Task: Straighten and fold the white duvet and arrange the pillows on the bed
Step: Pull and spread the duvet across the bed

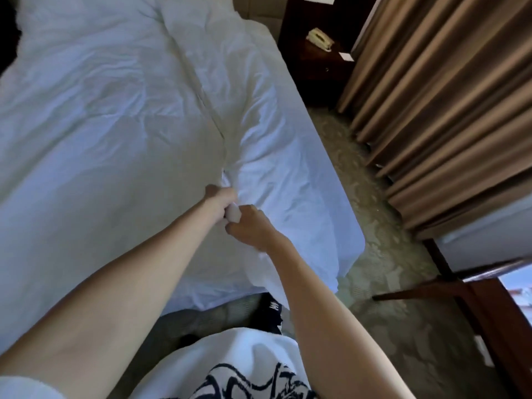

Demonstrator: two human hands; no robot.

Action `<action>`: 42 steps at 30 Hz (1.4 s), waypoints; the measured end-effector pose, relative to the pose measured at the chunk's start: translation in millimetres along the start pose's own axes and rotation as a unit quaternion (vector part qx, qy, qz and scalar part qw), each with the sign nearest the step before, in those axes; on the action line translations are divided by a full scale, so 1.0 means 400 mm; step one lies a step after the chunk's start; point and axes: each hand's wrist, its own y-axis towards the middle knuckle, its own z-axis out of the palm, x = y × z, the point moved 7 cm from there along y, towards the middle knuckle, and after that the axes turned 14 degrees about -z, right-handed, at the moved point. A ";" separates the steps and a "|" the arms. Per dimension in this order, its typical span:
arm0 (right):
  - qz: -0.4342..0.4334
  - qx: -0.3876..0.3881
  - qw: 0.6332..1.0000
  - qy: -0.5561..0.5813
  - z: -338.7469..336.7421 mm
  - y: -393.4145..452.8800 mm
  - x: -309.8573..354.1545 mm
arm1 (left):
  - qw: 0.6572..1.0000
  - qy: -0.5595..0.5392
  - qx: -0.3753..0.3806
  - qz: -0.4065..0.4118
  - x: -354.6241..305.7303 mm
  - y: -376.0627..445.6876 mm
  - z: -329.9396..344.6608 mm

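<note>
White crumpled duvet (100,116) lies spread over the bed (325,203), its bunched edge near the foot clenched in the grip of both the left hand (220,201) and right hand (250,226), likely to pull it straight.

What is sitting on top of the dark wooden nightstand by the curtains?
A cream corded telephone and a small white card sit on the dark wooden nightstand. Its back is cut off by the frame.

You had no readable text in view: the white letters on the dark garment (272,308) by the bed's foot were too blurred, and the paper cards (346,56) on the nightstand (313,67) showed nothing legible.
</note>
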 end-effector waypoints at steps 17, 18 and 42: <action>-0.038 0.044 0.988 0.142 0.276 0.161 0.234 | 0.978 0.144 -0.102 0.115 0.117 0.058 -0.504; -0.048 0.040 0.992 0.108 0.274 0.176 0.236 | 0.977 0.156 -0.092 0.116 0.120 0.064 -0.511; -0.134 0.129 0.975 -0.123 0.716 0.581 0.765 | 0.967 0.202 -0.149 0.054 0.280 0.227 -1.279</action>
